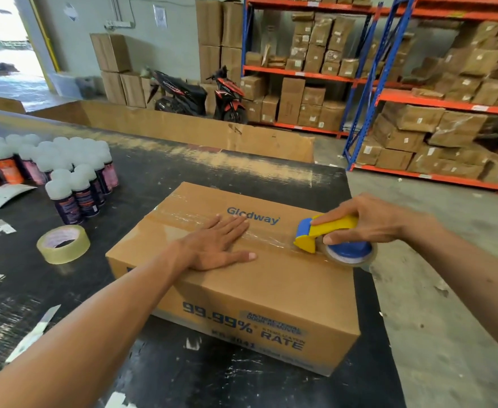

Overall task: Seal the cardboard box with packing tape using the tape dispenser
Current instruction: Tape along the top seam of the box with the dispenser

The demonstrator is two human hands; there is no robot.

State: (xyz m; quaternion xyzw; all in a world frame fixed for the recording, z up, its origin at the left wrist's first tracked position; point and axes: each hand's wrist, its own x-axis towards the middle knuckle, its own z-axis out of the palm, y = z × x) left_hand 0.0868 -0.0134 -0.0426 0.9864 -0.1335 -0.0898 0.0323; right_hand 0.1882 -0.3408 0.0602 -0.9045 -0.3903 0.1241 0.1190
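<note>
Taping the centre seam of the cardboard box (242,290), with the run nearly at its 3 o'clock edge.

From the head view, we see our right hand (371,219) with its grip closed around the yellow-and-blue tape dispenser (327,234), pressed on the box top at the seam's 3 o'clock end. Our left hand (215,245) lies flat and open on the clear tape (268,240), toward 9 o'clock from the dispenser and nearer the box middle. The seam's long axis runs roughly 10 to 4 o'clock, so we judge the pull carries on over that edge. The box sits on the black counter (153,172); a spare tape roll (63,244) and spray cans (74,184) stand toward 9 o'clock, warehouse shelving (389,95) beyond.
</note>
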